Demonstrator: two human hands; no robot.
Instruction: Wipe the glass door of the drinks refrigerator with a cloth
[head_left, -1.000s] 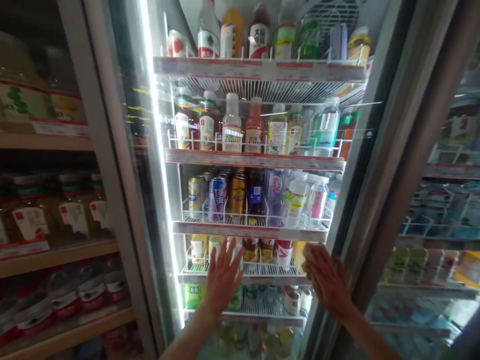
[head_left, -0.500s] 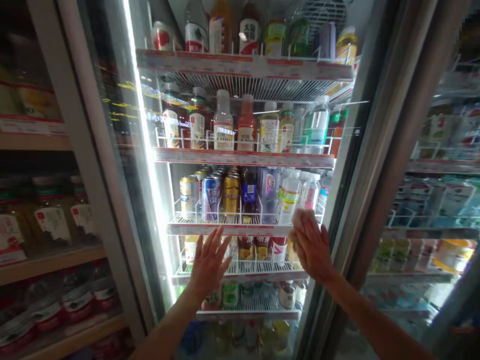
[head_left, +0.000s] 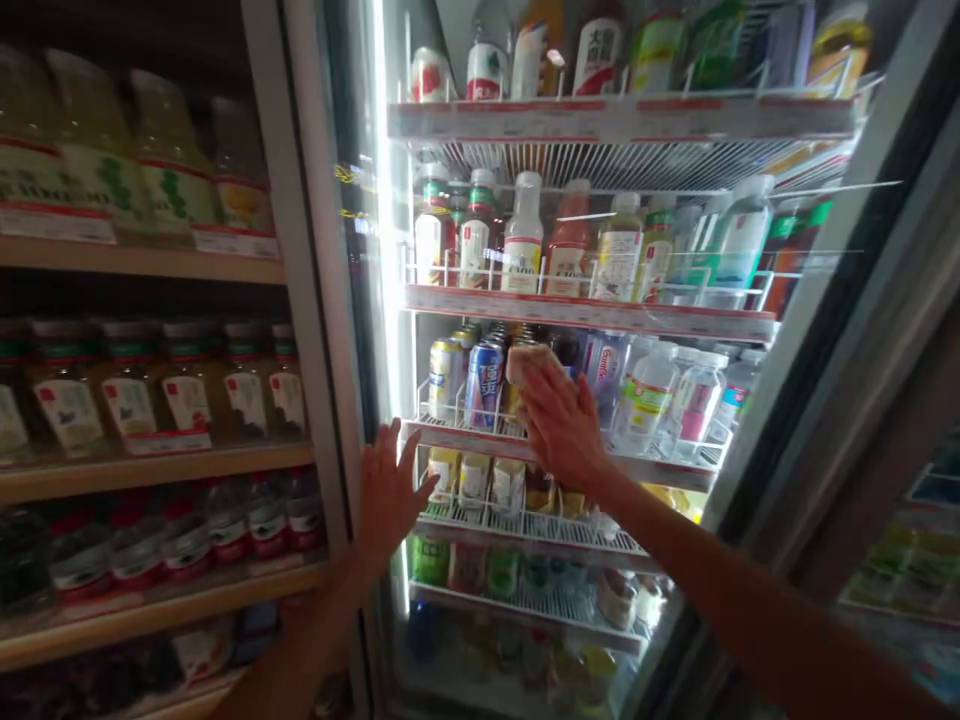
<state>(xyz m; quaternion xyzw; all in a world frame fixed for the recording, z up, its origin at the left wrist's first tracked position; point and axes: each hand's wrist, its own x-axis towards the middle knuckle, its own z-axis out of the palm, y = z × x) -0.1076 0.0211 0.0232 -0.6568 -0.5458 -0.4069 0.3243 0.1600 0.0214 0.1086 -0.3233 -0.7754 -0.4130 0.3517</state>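
Pale folded cloth (head_left: 527, 357), small and soft in look, is under the fingers of the right hand, near the middle of the transparent glass door (head_left: 570, 322) of an upright drinks cooler. At the far left are shelves with light wooden edges (head_left: 150, 472), which carry rows of bottles, among them dark-bodied bottles with green caps (head_left: 126, 400). Next to them comes a grey metal upright (head_left: 300, 230), and then a bright white vertical light strip (head_left: 384, 250). Low beside this strip is the left hand (head_left: 386, 490). It is bare and open, with the fingers spread and pointing upward, and it holds nothing; I cannot tell whether its palm really touches the glass. Farther right, behind the glass, stand a silver-and-yellow metal can (head_left: 445, 378), a blue metal can (head_left: 485, 382) and a gold metal can (head_left: 513, 400), which is partly covered. Before this gold can is the right hand (head_left: 559, 415), with its fingers lying close together and clamped on the cloth. Both hands are well apart from each other. To the right of this hand stand a clear plastic bottle with a yellow-green label (head_left: 645, 398) and a clear bottle with a pink label (head_left: 697, 402). After them, a grey metal door frame (head_left: 840, 480) runs in a slanting line.
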